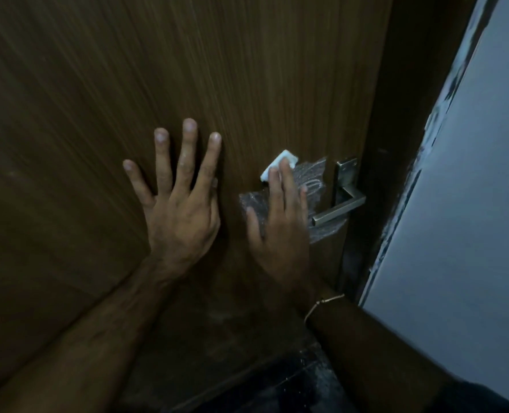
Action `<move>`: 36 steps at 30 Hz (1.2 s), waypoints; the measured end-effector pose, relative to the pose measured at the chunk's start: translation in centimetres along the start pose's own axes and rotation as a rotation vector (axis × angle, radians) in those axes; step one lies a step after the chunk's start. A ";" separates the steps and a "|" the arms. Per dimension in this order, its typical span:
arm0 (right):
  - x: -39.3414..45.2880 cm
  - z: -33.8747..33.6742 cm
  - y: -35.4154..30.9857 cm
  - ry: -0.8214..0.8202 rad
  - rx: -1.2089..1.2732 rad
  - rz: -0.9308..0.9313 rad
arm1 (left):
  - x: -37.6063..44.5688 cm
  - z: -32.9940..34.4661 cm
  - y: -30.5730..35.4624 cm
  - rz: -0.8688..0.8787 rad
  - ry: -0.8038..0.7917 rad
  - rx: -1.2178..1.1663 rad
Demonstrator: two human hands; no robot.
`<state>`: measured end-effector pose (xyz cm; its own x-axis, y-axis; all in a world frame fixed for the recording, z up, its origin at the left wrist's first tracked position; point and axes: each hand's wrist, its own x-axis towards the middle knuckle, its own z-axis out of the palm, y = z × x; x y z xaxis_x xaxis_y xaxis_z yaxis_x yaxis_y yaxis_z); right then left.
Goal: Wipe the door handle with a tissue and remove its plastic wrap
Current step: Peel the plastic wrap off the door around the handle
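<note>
The left hand [181, 201] lies flat on the dark brown wood-grain door [98, 114], fingers spread straight and holding nothing; it seems to brace the door. Just to its right, the right hand [280, 222] presses straight fingers onto a small folded white tissue [280, 160], whose top corner shows past the fingertips, and over the crinkled clear plastic wrap [309, 177] lying against the door face. A thin bracelet [324, 302] circles that wrist.

Further right, near the door's edge, sits the square brushed-metal lever door handle [341, 208]. Its long axis runs roughly level, tilted a little downward toward its free end, which points left toward the right hand; its backplate stands upright above. The lever itself looks bare, the wrap bunched beside and beneath it.

The wiping step appears to be in hand. The next move likely calls for sliding the tissue right along the lever, then pinching the loose wrap to peel it away. A grey wall [470, 204] stands beyond the frame.
</note>
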<state>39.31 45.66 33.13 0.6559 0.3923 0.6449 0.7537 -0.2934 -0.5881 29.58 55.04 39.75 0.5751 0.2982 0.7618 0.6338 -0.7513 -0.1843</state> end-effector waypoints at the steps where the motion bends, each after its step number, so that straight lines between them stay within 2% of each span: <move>1: 0.5 -0.1 -0.3 0.000 0.002 0.008 | 0.0 0.1 0.1 -0.002 0.002 0.000; 5: -0.8 -0.3 0.8 -0.069 -0.052 -0.008 | -0.1 0.3 0.2 -0.016 0.012 -0.005; 9: 1.3 -0.6 2.0 0.047 -0.030 0.099 | 0.0 0.2 0.2 0.008 0.009 0.006; 14: 0.1 -0.7 2.2 -0.019 -0.098 0.046 | -0.2 0.4 0.0 -0.002 0.004 0.002; 18: 2.1 -1.5 3.6 0.102 -0.078 0.110 | 0.0 0.2 0.1 0.005 -0.006 -0.014; 22: 1.3 -1.7 4.3 0.050 -0.135 0.023 | -0.2 0.5 0.1 -0.006 0.016 -0.012; 25: 2.6 -2.5 5.6 0.097 -0.077 0.109 | 0.0 0.4 0.2 0.005 0.030 -0.006; 30: 0.8 -1.7 4.2 0.012 -0.123 0.019 | -0.3 0.6 0.2 -0.015 0.042 0.009; 34: 0.6 -1.2 2.6 0.065 -0.052 0.149 | -0.6 0.6 0.1 0.058 0.027 0.030; 36: -0.3 -0.5 0.8 0.019 -0.029 0.059 | -0.9 0.9 0.0 0.093 0.029 0.026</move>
<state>39.73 44.88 32.70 0.7000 0.3570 0.6185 0.7141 -0.3411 -0.6114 29.47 55.31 38.48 0.6167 0.2108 0.7584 0.5919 -0.7593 -0.2703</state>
